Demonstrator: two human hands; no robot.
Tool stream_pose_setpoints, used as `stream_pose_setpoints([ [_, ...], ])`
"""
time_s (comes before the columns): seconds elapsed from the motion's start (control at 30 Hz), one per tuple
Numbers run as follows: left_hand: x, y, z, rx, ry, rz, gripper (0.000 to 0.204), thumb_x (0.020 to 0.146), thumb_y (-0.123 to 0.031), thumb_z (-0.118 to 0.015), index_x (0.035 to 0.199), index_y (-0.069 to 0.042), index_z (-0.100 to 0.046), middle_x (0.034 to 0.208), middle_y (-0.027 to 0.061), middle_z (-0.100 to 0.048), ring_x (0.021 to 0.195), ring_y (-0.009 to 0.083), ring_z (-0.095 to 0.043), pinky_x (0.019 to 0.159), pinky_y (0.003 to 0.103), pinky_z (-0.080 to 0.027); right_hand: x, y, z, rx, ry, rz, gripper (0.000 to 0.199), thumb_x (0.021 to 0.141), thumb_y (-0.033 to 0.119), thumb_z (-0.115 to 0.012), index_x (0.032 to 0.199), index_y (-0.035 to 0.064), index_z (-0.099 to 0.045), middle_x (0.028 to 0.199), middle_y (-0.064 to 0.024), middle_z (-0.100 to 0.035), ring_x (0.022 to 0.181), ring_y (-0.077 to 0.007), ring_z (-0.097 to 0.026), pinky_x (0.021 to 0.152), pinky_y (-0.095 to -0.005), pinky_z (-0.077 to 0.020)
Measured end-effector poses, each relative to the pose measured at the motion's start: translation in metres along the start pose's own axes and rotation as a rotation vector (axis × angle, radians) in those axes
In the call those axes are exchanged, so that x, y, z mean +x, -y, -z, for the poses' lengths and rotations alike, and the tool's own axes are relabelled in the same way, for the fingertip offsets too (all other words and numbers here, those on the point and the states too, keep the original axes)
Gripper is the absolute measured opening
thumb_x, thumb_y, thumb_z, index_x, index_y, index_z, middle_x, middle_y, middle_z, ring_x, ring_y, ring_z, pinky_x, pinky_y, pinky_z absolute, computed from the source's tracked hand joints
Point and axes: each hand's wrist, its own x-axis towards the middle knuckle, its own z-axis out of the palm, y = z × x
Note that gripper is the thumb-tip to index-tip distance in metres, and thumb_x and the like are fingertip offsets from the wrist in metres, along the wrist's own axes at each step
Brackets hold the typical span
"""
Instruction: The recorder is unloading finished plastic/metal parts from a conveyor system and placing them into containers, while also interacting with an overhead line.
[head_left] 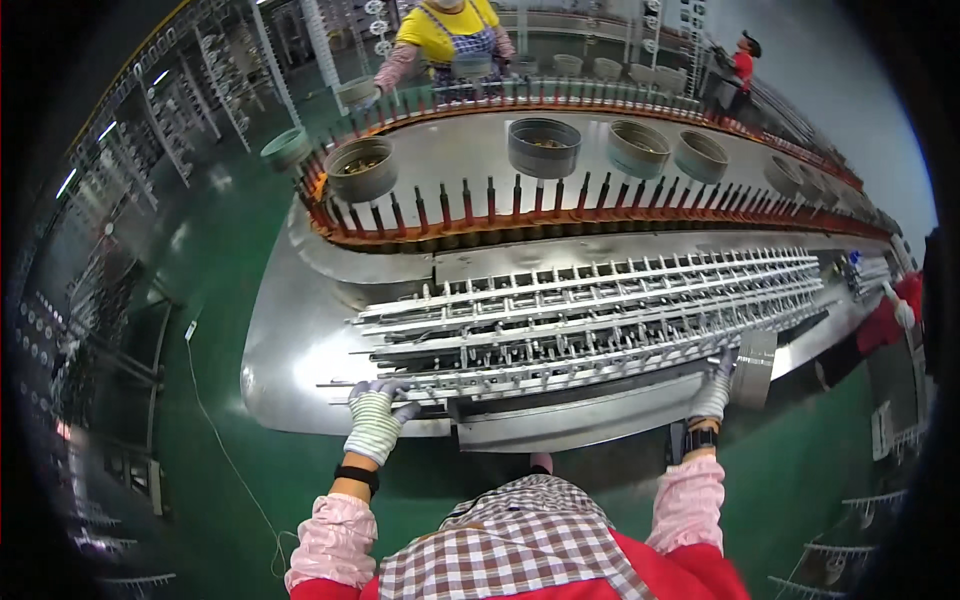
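Note:
A stack of long white racks with rows of short pegs (pixel 600 310) lies on the metal table in front of me. My left hand (pixel 375 408), in a striped glove, is closed round the left end of the nearest rack (pixel 480 382). Further right along the same rack, my right hand (pixel 713 388), also gloved, has its fingers curled at the bar; the fingertips are partly hidden. Beside that hand is a grey round tub (pixel 754 368), tilted on its side at the table's near edge.
Beyond the racks runs a looped conveyor of upright dark-tipped red spindles (pixel 470 205). Round tubs (pixel 545 147), some with small parts inside, sit within the loop. A person in yellow (pixel 450 40) stands across the table; a red sleeve (pixel 890 315) shows at right.

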Motion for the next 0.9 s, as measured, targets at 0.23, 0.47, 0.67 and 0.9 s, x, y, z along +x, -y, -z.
stream_pose_setpoints([
  [0.23,-0.007,-0.01,0.022,-0.097,-0.095,0.061,0.055,0.064,-0.042,-0.072,0.11,-0.016,-0.056,0.104,0.0024,-0.06,0.105,0.0232,-0.051,0.104,0.05,-0.016,-0.083,-0.005,-0.031,-0.619,0.713,0.41,0.034,0.092,0.03,-0.047,0.109,0.0022,-0.056,0.089,-0.0072,-0.061,0.066,-0.0082,-0.055,0.061,-0.0208,-0.0459],
  [0.47,-0.024,-0.013,0.011,-0.041,-0.217,-0.037,0.055,0.065,-0.03,-0.075,0.112,-0.016,-0.052,0.106,0.0036,-0.058,0.105,0.0234,-0.05,0.105,0.051,-0.015,-0.176,-0.089,-0.074,-1.026,1.194,0.689,0.029,0.091,0.023,-0.043,0.107,0.0038,-0.057,0.098,-0.0082,-0.061,0.088,-0.0207,-0.056,0.079,-0.0358,-0.0431],
  [0.67,-0.022,-0.005,0.005,-0.039,-0.246,-0.079,0.042,0.072,-0.032,-0.069,0.108,-0.015,-0.054,0.099,0.0033,-0.059,0.103,0.0249,-0.051,0.103,0.053,-0.017,-0.192,-0.119,-0.078,-1.188,1.271,1.065,0.03,0.089,0.021,-0.042,0.115,0.0092,-0.053,0.115,-0.0106,-0.056,0.106,-0.0255,-0.051,0.093,-0.0385,-0.0399],
  [0.9,-0.007,0.002,-0.013,0.049,-0.22,-0.042,0.022,0.085,-0.031,-0.054,0.096,-0.014,-0.061,0.094,0.0074,-0.062,0.094,0.0267,-0.056,0.102,0.05,-0.022,-0.186,-0.115,-0.1,-1.546,1.445,0.677,0.031,0.09,0.021,-0.044,0.117,0.0086,-0.051,0.116,-0.0102,-0.055,0.106,-0.0254,-0.051,0.092,-0.0365,-0.0409],
])
